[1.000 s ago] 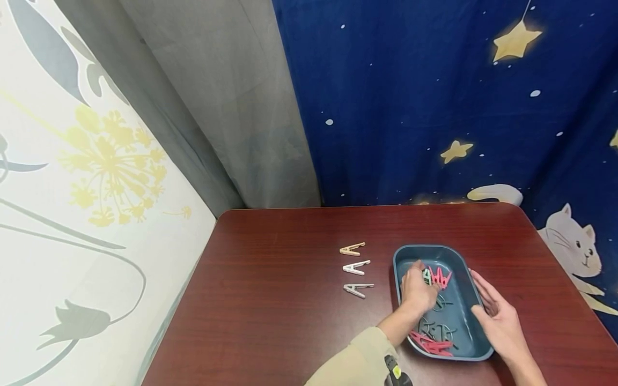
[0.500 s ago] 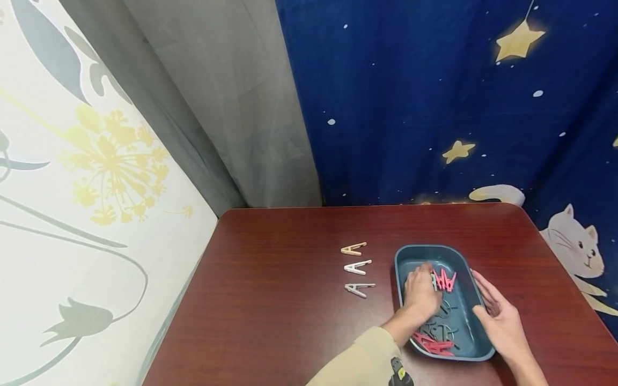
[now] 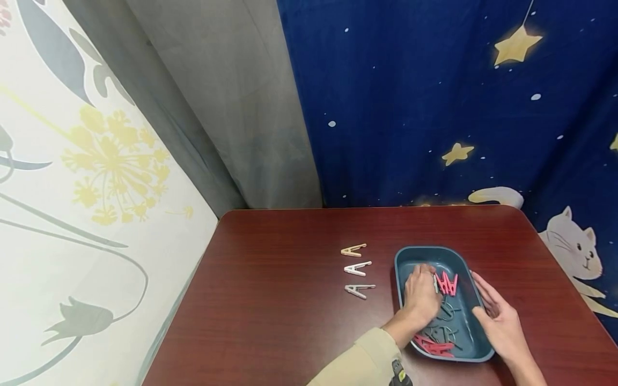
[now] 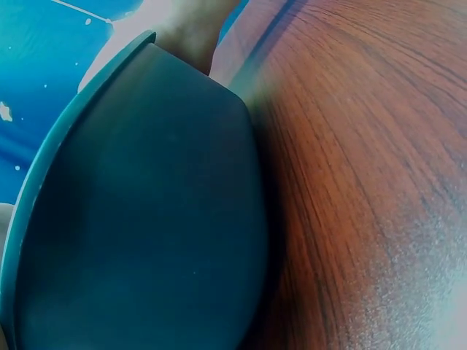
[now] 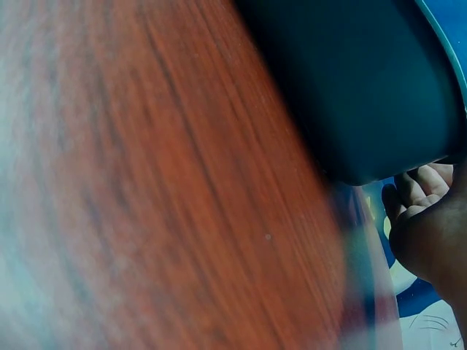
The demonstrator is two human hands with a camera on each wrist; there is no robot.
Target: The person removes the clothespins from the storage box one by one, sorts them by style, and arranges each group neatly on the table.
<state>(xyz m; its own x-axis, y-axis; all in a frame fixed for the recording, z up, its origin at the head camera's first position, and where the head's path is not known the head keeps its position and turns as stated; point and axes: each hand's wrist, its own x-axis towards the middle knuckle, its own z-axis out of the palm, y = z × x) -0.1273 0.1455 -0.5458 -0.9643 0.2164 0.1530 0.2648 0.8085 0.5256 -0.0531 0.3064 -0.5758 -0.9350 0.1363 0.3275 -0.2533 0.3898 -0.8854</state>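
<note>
Tray [image 3: 475, 338] is steadied by the right hand [image 3: 499, 321], its side lightly held between thumb and fingers, likely against sliding. Inside, beside pink clothespins [image 3: 453, 287], the left hand [image 3: 422, 295] is held low, fingers bent, any grip hidden; farther off, three pale clothespins [image 3: 358, 265] are spaced on the table [image 3: 289, 311], seemingly for distinctness.

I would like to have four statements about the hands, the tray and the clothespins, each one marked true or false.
1. Three clothespins lie on the table, left of the tray. True.
2. Both hands are outside the tray. False: the left hand reaches inside it.
3. The right hand is at the tray's right edge. True.
4. The tray contains nothing pink. False: pink clothespins lie in it.
</note>
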